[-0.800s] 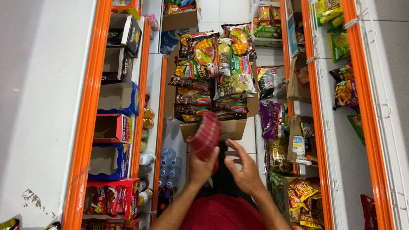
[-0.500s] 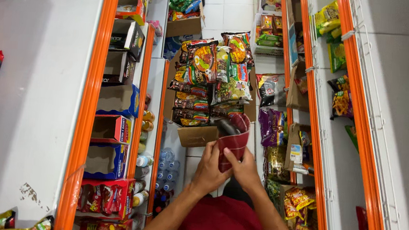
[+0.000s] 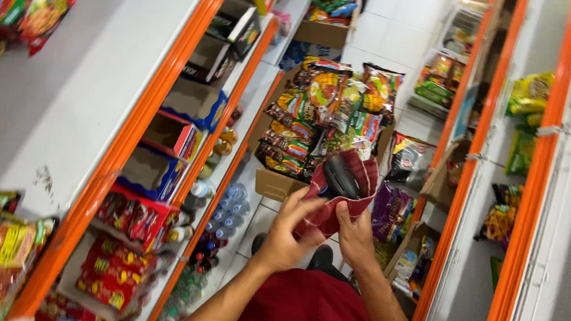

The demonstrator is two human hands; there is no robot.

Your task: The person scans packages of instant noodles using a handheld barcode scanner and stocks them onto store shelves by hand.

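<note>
- Left hand [image 3: 285, 232] closed on the lower left edge of a dark red cloth pouch [image 3: 345, 193], fingers curled over the fabric, thumb on top.
- Right hand [image 3: 355, 234] pinching the pouch's lower right edge, thumb pressed to the cloth, fingers hidden behind it.
- Pouch held up at chest height between both hands, mouth spread wide, a dark rounded object [image 3: 342, 176] sitting inside; kind of object not clear.
- Just beyond the pouch, an open cardboard box [image 3: 277, 183] on the floor, piled with bright snack packets [image 3: 329, 106].
- Orange-edged shelves [image 3: 133, 136] to the left with small cartons and bottles, more hanging packets to the right.
- Against half a second ago: same two-handed hold kept, pouch mouth now pulled wider and turned more toward the camera, dark object more exposed.
- Against the earliest view: then gripped aloft by the left hand alone, right hand open beside it; now shared by both.
</note>
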